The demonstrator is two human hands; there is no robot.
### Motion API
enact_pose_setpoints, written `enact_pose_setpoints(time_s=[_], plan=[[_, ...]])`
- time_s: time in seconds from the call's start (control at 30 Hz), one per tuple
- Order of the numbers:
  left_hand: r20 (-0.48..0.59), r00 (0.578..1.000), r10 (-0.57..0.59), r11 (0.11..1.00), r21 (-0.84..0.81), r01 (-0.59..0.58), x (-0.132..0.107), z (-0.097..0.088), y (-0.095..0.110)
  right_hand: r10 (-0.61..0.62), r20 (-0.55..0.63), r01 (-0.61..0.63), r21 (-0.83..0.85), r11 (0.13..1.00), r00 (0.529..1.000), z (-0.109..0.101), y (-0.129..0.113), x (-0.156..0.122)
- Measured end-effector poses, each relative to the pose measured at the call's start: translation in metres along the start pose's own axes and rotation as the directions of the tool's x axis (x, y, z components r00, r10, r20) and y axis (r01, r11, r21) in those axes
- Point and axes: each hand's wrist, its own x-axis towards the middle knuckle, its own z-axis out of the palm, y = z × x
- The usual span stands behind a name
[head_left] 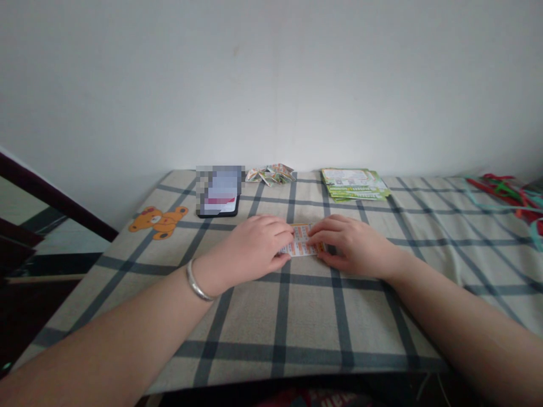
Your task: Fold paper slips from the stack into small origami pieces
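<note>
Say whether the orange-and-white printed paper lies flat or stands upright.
Flat: the paper lies along the beige-and-grey checked tablecloth, its printed face up between left hand and right hand. Whether folded, cannot tell.

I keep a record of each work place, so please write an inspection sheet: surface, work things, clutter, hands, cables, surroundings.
Surface: checked tablecloth, creased at right.
Work things: printed paper, orange and white; folded papers and a green-and-white stack farther back.
Clutter: partly pixelated phone; flat bear figure; red, green and pale strips, far right.
Hands: left hand, silver bracelet at wrist, and right hand both touch the printed paper; grip unclear.
Cables: thin pale line below the front edge, possibly a cord.
Surroundings: pale wall behind; dark red bar at left.
</note>
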Motion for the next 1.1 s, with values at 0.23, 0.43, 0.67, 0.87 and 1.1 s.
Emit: enact_pose_setpoints(time_s=[0.23,0.43,0.67,0.87,1.1], plan=[[-0.009,1.0,0.006,0.999,0.049,-0.005,0.002,-0.001,0.011,0.021,-0.008,-0.021,-0.093,0.995,1.0,0.001,-0.01,0.004],[0.009,1.0,0.005,0.998,0.059,-0.005,0.003,0.003,0.012,0.042,0.002,-0.041,-0.143,0.989,0.999,0.005,-0.012,0.006],[-0.047,0.999,0.002,0.999,0.045,0.0,0.004,0.007,0.013,0.069,-0.019,-0.071,-0.215,0.974,0.997,0.01,-0.018,0.01],[-0.164,0.986,-0.027,0.996,0.082,0.041,0.006,0.012,0.012,0.098,-0.095,-0.112,-0.146,0.983,0.991,0.014,-0.018,0.014],[-0.258,0.958,-0.128,0.992,-0.033,0.124,0.007,0.008,0.008,0.116,-0.221,-0.124,-0.025,0.992,0.968,0.013,-0.014,0.011]])
